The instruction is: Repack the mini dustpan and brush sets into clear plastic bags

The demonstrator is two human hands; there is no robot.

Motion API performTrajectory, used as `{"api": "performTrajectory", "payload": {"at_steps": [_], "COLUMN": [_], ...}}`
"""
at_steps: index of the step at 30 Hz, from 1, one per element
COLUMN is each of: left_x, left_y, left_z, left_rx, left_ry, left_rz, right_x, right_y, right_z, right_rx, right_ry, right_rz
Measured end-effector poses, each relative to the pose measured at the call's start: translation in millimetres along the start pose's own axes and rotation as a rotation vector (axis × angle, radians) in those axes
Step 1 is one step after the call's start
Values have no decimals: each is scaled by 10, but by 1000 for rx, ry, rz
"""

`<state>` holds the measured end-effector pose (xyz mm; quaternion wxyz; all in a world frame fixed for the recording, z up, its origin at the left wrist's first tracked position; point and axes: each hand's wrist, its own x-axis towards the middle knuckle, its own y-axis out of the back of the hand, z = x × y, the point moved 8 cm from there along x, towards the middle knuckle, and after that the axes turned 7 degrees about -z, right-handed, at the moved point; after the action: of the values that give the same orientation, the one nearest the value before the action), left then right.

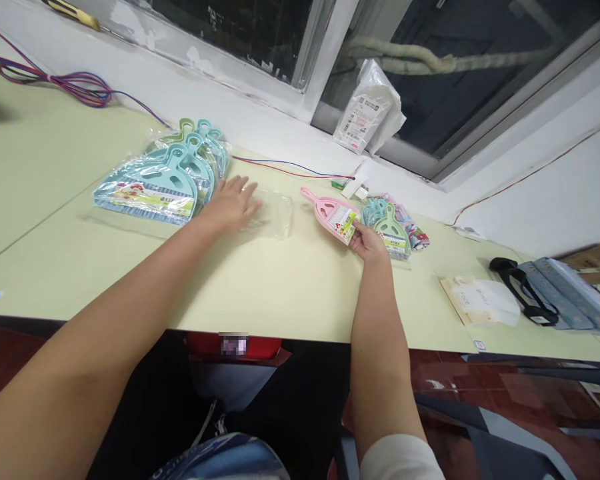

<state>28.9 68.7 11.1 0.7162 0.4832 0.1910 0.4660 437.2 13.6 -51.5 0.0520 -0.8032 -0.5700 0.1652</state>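
Note:
A pink mini dustpan (325, 207) with a printed label is in my right hand (368, 241), its handle pointing away to the left. My left hand (231, 204) is palm down with fingers spread. It lies beside a stack of larger light blue dustpans (165, 175) in clear wrapping, with striped brushes and labels. Under and right of that hand is a clear plastic bag (277, 212), flat on the table. Just beyond my right hand, small wrapped dustpans in green and blue (391, 230) lie grouped together.
The pale yellow table (280, 287) runs along a windowed wall. A bundled red and blue cable (83, 88) lies back left, below a screwdriver (75, 15) on the ledge. A white package (363, 120) stands on the sill. At right are a paper packet (480, 300), a black strap (525, 293) and blue boxes (575, 293).

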Motion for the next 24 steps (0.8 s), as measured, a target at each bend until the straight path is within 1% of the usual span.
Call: {"api": "performTrajectory", "payload": {"at_steps": [1,3,4,5,6,7,8,9,10,11,12,13,14,15,16,17,18,20,22,24], "left_x": [2,-7,-11,1,39,106,187,276,362,442,509,558,584,584,566,547,531,509,505,504], "left_y": [180,561,738,888,995,1041,1031,967,860,701,496,258,17,-208,-394,-516,-607,-687,-697,-668], "left_z": [-16,-89,-110,-87,-14,78,165,260,356,433,475,459,377,251,128,40,-18,-109,-144,-132], "left_rx": [-84,-305,-408,-471,-507,-510,-484,-416,-328,-248,-165,-77,6,73,125,161,184,207,210,198], "left_ry": [-13,7,18,9,-27,-46,-35,-26,-35,-54,-66,-48,12,95,156,172,157,148,146,150], "left_rz": [108,319,411,474,492,463,415,354,294,223,140,45,-50,-137,-207,-225,-238,-239,-249,-261], "right_x": [10,33,44,56,66,76,85,91,96,100,102,105,107,111,116,123,130,144,150,148], "right_y": [9,21,26,30,34,37,39,41,42,43,43,44,47,50,53,54,53,48,51,61], "right_z": [7,26,37,48,57,64,69,73,77,81,86,92,98,104,110,115,120,127,132,135], "right_rx": [7,21,26,30,32,33,34,34,36,41,50,59,69,79,87,93,97,104,104,98], "right_ry": [-1,-2,-4,-5,-5,-3,-1,2,2,2,-1,-5,-9,-13,-17,-19,-21,-23,-24,-30], "right_rz": [3,4,3,4,4,5,5,5,4,4,3,3,4,5,5,2,-3,-14,-9,11]}}
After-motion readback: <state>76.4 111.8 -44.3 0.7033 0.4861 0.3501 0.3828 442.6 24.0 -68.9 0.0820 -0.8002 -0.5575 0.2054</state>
